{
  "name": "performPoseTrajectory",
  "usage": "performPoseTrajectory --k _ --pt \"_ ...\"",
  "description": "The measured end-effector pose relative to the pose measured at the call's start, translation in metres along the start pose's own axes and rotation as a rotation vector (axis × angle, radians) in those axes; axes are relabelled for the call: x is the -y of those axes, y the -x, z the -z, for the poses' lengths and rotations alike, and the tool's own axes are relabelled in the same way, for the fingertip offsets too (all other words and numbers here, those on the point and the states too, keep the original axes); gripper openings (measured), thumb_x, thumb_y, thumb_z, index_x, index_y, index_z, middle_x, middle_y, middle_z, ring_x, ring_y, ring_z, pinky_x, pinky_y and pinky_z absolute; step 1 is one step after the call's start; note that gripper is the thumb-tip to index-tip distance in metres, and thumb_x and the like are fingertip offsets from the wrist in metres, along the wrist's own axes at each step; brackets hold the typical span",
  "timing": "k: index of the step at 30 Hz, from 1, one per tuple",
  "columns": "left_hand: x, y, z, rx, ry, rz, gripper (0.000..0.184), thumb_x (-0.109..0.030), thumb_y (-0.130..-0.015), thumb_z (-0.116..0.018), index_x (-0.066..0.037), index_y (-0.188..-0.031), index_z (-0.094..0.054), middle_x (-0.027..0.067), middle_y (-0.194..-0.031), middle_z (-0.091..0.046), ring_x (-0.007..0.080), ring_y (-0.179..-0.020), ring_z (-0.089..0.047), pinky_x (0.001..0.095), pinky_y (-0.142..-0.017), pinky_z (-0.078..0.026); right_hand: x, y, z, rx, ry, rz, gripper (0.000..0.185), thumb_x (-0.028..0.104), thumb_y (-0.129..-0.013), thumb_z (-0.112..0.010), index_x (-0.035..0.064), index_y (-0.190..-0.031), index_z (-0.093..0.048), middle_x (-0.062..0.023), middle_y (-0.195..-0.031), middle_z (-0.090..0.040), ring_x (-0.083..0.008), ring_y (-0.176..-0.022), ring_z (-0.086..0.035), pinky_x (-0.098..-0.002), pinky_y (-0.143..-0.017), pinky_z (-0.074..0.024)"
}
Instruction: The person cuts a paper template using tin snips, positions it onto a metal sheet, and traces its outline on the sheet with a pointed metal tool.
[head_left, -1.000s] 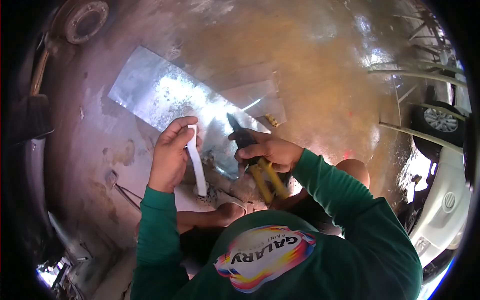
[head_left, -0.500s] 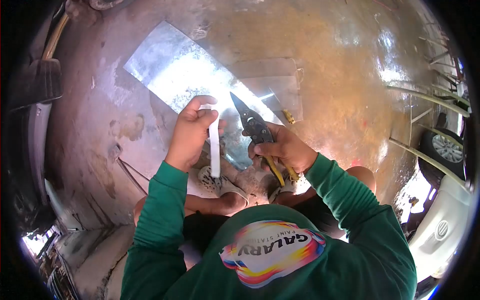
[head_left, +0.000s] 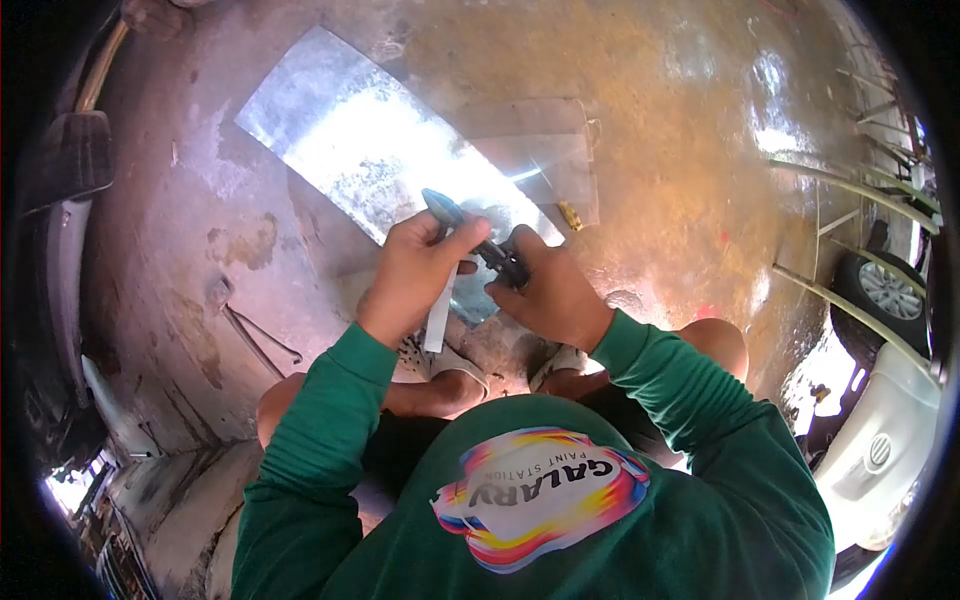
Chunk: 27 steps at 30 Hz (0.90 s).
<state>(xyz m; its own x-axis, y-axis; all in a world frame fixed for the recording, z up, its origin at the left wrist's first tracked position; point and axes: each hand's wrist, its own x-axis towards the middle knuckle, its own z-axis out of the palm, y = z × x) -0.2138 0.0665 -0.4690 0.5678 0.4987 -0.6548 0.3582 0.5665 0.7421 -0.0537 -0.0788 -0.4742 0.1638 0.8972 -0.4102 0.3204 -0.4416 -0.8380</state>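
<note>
Shiny, mottled metal-looking sheet (head_left: 330, 125); matt green cloth sleeves (head_left: 325, 410).

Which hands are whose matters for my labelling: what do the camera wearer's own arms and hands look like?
The left sleeve and right sleeve are long, green and wrinkled, without visible markings, ending in cuffs at the wrists. The left hand and right hand are bare: no gloves or watch show.

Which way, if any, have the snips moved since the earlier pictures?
Yes: judged against the metal sheet, the snips have shifted left, up to the left hand.
</note>
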Motion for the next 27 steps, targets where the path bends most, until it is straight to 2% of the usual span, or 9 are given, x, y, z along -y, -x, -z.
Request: performPoseTrajectory --k 4,6,7,12,13,15,22,24,27 --pt "0.000 0.000 0.003 -0.040 0.008 -0.043 0.028 -0.030 -0.105 -0.078 -0.003 -0.114 -0.077 0.0012 -0.098 -0.075 0.0109 -0.084 -0.071 0.0286 -0.077 -0.060 -0.003 0.006 -0.007 -0.063 -0.050 0.048 0.051 0.015 -0.087 -0.085 0.0000 -0.121 -0.050 -0.0259 -0.090 -0.073 -0.0435 -0.090 -0.077 -0.0473 -0.076 -0.0594" --pt "-0.004 0.000 0.003 -0.030 0.028 -0.036 0.028 -0.029 -0.105 -0.077 -0.003 -0.115 -0.077 0.0010 -0.099 -0.075 0.0109 -0.085 -0.071 0.0287 -0.077 -0.060 -0.003 0.006 -0.005 -0.047 -0.162 0.053 0.054 0.008 -0.087 -0.087 0.0029 -0.127 -0.050 -0.0158 -0.100 -0.070 -0.0239 -0.087 -0.072 -0.0401 -0.079 -0.0598" --pt "-0.005 0.000 0.004 -0.033 0.032 -0.057 0.027 -0.029 -0.105 -0.077 -0.003 -0.115 -0.077 0.0010 -0.100 -0.075 0.0108 -0.085 -0.070 0.0287 -0.077 -0.060 -0.002 0.006 -0.003 -0.050 -0.161 0.052 0.054 0.008 -0.087 -0.087 0.0029 -0.127 -0.050 -0.0158 -0.100 -0.070 -0.0239 -0.087 -0.072 -0.0401 -0.079 -0.0598" --pt "-0.010 0.002 0.007 -0.026 0.049 -0.061 0.026 -0.028 -0.106 -0.076 -0.004 -0.115 -0.078 0.0012 -0.102 -0.075 0.0109 -0.087 -0.069 0.0291 -0.079 -0.060 -0.012 0.003 -0.001 0.184 -0.494 -0.003 0.072 -0.003 -0.088 -0.084 0.0049 -0.146 -0.042 -0.0125 -0.141 -0.058 -0.0219 -0.132 -0.060 -0.0385 -0.112 -0.0494" --pt "-0.009 0.002 0.008 -0.032 0.051 -0.069 0.026 -0.028 -0.106 -0.076 -0.003 -0.115 -0.078 0.0015 -0.103 -0.075 0.0112 -0.087 -0.070 0.0298 -0.079 -0.061 -0.017 0.002 -0.002 0.184 -0.494 -0.004 0.072 -0.003 -0.088 -0.084 0.0049 -0.146 -0.042 -0.0125 -0.141 -0.058 -0.0219 -0.132 -0.060 -0.0385 -0.112 -0.0494" --pt "-0.011 0.002 0.010 -0.039 0.054 -0.074 0.026 -0.028 -0.106 -0.075 -0.003 -0.115 -0.077 0.0019 -0.103 -0.075 0.0115 -0.088 -0.070 0.0305 -0.080 -0.061 -0.023 0.001 -0.005 0.141 -0.439 0.141 0.066 0.011 -0.083 -0.090 0.0041 -0.132 -0.046 -0.0146 -0.109 -0.066 -0.0220 -0.105 -0.065 -0.0384 -0.095 -0.0527" --pt "0.003 0.000 0.021 -0.004 0.110 -0.034 0.028 -0.027 -0.106 -0.075 -0.001 -0.116 -0.077 0.0040 -0.105 -0.077 0.0130 -0.089 -0.071 0.0333 -0.079 -0.062 -0.017 -0.001 0.013 0.316 -0.611 0.049 0.083 0.012 -0.086 -0.085 0.0013 -0.157 -0.042 -0.0135 -0.127 -0.065 -0.0222 -0.122 -0.060 -0.0368 -0.114 -0.0449" --pt "0.001 0.000 0.019 0.020 0.067 -0.028 0.028 -0.027 -0.106 -0.075 -0.001 -0.117 -0.077 0.0041 -0.105 -0.077 0.0131 -0.089 -0.072 0.0330 -0.079 -0.062 -0.012 -0.001 0.022 0.634 -0.685 -0.120 0.079 0.000 -0.090 -0.076 0.0082 -0.162 -0.043 -0.0071 -0.142 -0.057 -0.0213 -0.130 -0.057 -0.0355 -0.115 -0.0447" --pt "-0.008 0.000 0.020 0.020 0.054 -0.035 0.025 -0.024 -0.107 -0.073 -0.002 -0.118 -0.077 0.0040 -0.105 -0.077 0.0136 -0.090 -0.073 0.0334 -0.080 -0.063 -0.009 0.003 0.017 0.535 -0.519 -0.047 0.082 -0.001 -0.091 -0.074 0.0100 -0.166 -0.042 -0.0044 -0.139 -0.060 -0.0194 -0.125 -0.056 -0.0348 -0.111 -0.0459"
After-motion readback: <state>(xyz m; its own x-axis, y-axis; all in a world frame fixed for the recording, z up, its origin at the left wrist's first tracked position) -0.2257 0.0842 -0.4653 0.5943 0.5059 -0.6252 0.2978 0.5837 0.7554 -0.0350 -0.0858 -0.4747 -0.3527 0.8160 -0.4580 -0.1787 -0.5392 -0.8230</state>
